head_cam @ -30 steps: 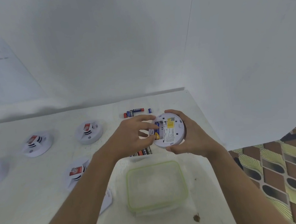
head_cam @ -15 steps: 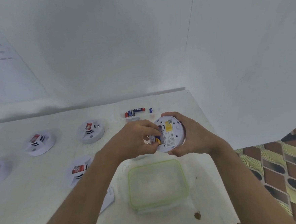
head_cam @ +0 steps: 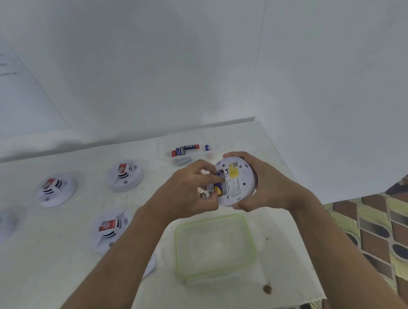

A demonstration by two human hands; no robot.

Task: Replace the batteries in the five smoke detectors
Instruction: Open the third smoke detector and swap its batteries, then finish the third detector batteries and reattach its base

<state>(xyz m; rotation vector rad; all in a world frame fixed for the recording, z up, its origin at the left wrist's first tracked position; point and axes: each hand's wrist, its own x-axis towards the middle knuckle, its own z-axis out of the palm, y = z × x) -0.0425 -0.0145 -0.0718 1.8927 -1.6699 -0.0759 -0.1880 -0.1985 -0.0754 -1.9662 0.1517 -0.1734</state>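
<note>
The right hand (head_cam: 270, 188) keeps the smoke detector (head_cam: 236, 178) cupped above the surface (head_cam: 61, 273), labelled back up; over the last second the left hand (head_cam: 186, 194) has curled tighter, index and thumb now pinching the blue-and-yellow battery (head_cam: 218, 190) in the open bay; seating or extracting is unclear, so this unit looks unfinished.

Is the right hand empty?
No, the right hand grips the detector by its rim while the left hand pinches its battery.
</note>
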